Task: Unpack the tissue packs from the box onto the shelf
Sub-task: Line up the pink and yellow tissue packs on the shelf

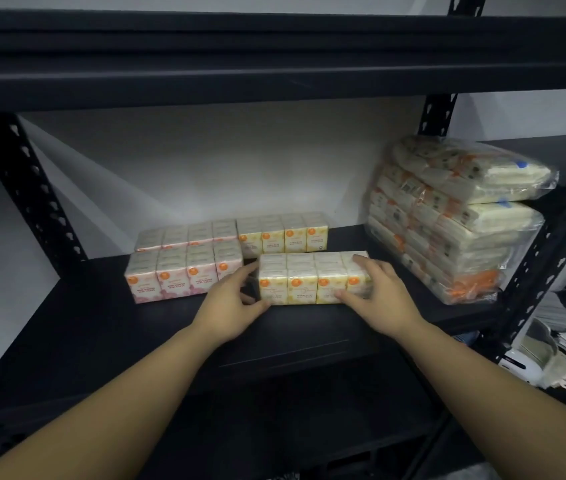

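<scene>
A yellow tissue pack lies on the black shelf, near its front middle. My left hand grips the pack's left end, thumb at the lower front corner. My right hand holds the right end, fingers over the top and thumb along the front. Behind it stands another yellow pack. To the left are two pink packs, one in front and one behind. The box is out of sight.
A tall stack of tissue bundles in clear plastic wrap fills the shelf's right side. An upper shelf board hangs low overhead. Perforated black posts flank the bay. White items and papers lie at lower right.
</scene>
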A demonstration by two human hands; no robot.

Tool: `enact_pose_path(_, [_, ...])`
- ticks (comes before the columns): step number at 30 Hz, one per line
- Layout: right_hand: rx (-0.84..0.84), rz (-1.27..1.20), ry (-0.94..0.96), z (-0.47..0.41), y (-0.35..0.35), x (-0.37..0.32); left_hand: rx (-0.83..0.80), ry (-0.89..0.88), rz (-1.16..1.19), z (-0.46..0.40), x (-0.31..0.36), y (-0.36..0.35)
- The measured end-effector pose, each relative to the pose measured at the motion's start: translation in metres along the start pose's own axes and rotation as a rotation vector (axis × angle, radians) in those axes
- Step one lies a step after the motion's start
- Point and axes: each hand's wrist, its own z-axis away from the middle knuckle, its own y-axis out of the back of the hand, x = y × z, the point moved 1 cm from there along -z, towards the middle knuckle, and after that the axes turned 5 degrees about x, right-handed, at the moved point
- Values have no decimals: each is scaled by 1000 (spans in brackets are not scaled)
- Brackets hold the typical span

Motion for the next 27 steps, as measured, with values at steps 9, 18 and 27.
enact_pose_path(9, [67, 297, 324, -11, -21, -52, 114, -128, -215, -2, 4, 36])
enact_pose_path(18, [-25, 405, 332, -42, -50, -61, 235, -109, -497, -19, -13, 63])
enact_pose_path(27, [-140, 360, 373, -84, -63, -69, 172, 17, -560, -32, -49, 74])
